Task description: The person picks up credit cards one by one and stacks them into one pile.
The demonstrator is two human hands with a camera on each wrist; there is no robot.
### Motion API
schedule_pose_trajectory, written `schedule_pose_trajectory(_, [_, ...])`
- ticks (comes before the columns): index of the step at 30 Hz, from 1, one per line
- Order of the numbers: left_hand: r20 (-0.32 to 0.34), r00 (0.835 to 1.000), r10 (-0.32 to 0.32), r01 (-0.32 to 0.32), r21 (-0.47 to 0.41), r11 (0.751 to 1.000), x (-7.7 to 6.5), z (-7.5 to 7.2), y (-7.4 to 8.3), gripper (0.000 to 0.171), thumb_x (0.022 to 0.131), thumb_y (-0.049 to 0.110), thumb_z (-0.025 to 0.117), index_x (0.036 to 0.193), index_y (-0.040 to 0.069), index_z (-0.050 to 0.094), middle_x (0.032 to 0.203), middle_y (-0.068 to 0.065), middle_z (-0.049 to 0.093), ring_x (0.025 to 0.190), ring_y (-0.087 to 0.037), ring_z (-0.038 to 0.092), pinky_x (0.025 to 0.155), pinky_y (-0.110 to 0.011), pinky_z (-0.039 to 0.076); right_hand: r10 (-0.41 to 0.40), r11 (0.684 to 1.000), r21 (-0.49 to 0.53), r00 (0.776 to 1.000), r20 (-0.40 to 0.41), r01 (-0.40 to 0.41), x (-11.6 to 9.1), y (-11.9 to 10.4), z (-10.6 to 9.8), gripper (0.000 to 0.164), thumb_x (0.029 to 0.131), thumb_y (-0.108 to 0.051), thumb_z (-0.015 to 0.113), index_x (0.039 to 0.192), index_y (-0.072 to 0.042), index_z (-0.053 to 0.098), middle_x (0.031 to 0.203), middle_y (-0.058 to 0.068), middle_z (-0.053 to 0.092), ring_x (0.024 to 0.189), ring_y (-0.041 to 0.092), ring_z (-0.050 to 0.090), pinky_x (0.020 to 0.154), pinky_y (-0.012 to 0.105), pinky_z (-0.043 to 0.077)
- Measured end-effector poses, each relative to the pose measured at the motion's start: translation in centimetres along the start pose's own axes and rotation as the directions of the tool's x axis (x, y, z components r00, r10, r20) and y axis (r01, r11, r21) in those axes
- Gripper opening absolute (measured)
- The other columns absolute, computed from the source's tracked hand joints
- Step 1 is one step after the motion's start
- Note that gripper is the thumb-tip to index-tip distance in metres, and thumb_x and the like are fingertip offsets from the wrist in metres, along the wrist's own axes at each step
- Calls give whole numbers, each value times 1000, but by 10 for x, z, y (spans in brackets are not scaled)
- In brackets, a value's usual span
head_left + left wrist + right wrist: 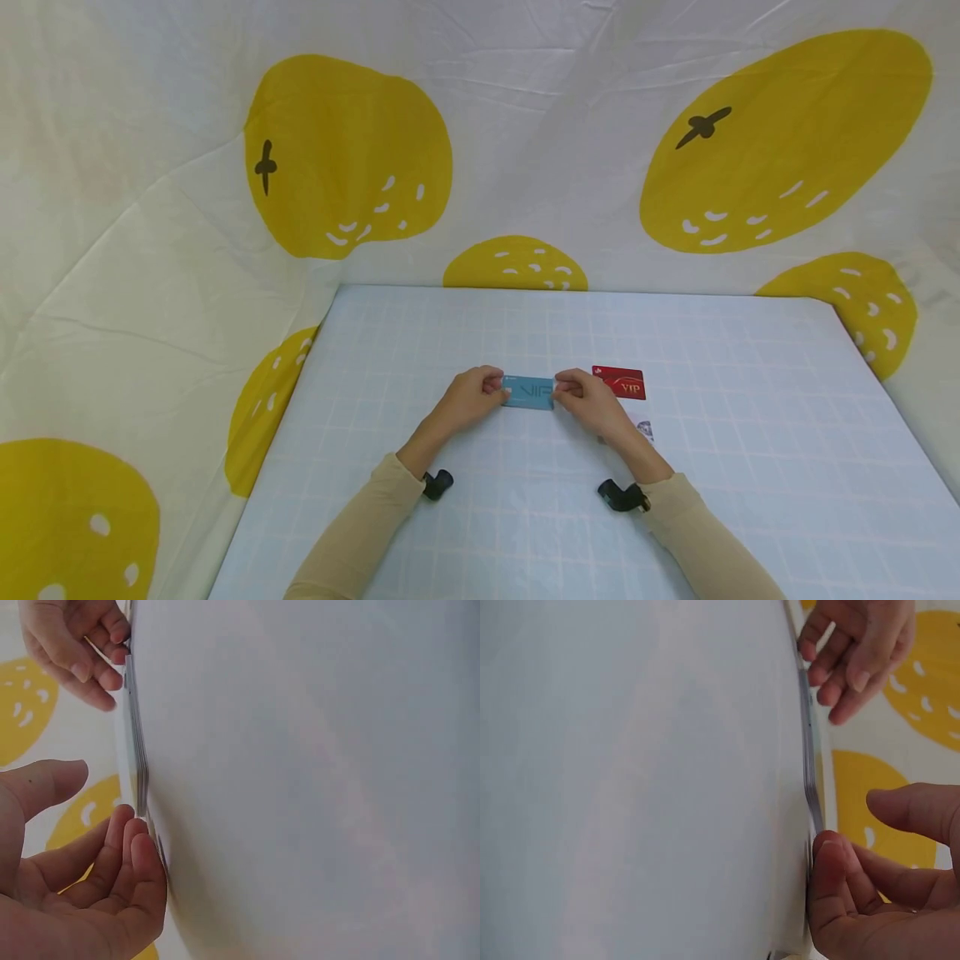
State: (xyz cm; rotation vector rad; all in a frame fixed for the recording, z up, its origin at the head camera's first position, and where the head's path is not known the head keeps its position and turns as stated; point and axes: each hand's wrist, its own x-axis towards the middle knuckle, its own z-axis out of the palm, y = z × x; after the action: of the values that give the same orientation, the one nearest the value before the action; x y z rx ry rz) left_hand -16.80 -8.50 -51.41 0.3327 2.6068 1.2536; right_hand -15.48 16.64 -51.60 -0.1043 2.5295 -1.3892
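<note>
A blue VIP card point(528, 392) lies flat between my two hands in the head view. Seen edge-on in the left wrist view, it tops a thin stack of cards point(137, 750). My left hand point(468, 397) has its fingertips at the stack's left end, the thumb raised away from the fingers. At the right end are the fingertips of my right hand point(595, 406), its thumb likewise lifted clear. Just beyond the right hand lies a red VIP card point(626, 383), partly covered by the hand. A pale card point(644, 427) shows beside the right wrist, mostly hidden.
A pale checked cloth point(517, 517) covers the table. White fabric with yellow fruit prints point(348, 158) hangs along the back and sides. Black wrist cameras point(621, 496) sit by both sleeves.
</note>
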Motion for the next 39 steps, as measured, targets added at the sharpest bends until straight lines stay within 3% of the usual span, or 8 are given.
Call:
schedule_pose_trajectory(9, [1,999,51,-51,-33,998,13,6,23,39,94,21,69,128,2,64,110,-5,67,100,-17,63,89,-33,52,-4,1000,-6,1000,-26,3,-4,-5,-17,40,98,-20,66,134,-4,58,111,10,65,97,26,65,79,35,56])
schedule_pose_trajectory(15, [54,998,33,-33,-3,999,25,17,47,43,95,26,69,131,4,62,117,-4,68,104,-15,64,90,-31,52,0,999,-35,998,-63,-2,-3,3,-32,40,99,-22,65,135,-4,57,113,10,65,97,25,64,77,34,55])
schedule_pose_trajectory(24, [130,985,110,-114,23,993,46,42,76,44,94,23,71,131,1,62,116,-10,68,101,-15,64,84,-27,53,-1,1000,-24,995,-101,-2,-7,14,-57,41,100,-19,63,136,0,55,117,16,64,104,30,64,89,45,53])
schedule_pose_trajectory(30, [192,977,93,-108,70,992,60,60,92,47,94,25,73,134,5,60,116,-7,66,97,-13,62,79,-23,53,-28,996,-87,993,-118,18,-7,23,-71,42,100,-18,63,136,2,54,116,20,63,102,34,64,85,43,55])
schedule_pose_trajectory(39, [232,972,33,-87,228,970,84,79,106,47,92,28,75,132,9,60,112,-4,65,94,-13,57,77,-25,52,-19,992,-126,993,-113,5,-8,35,-90,43,99,-16,63,136,2,53,117,22,60,106,40,61,87,47,54])
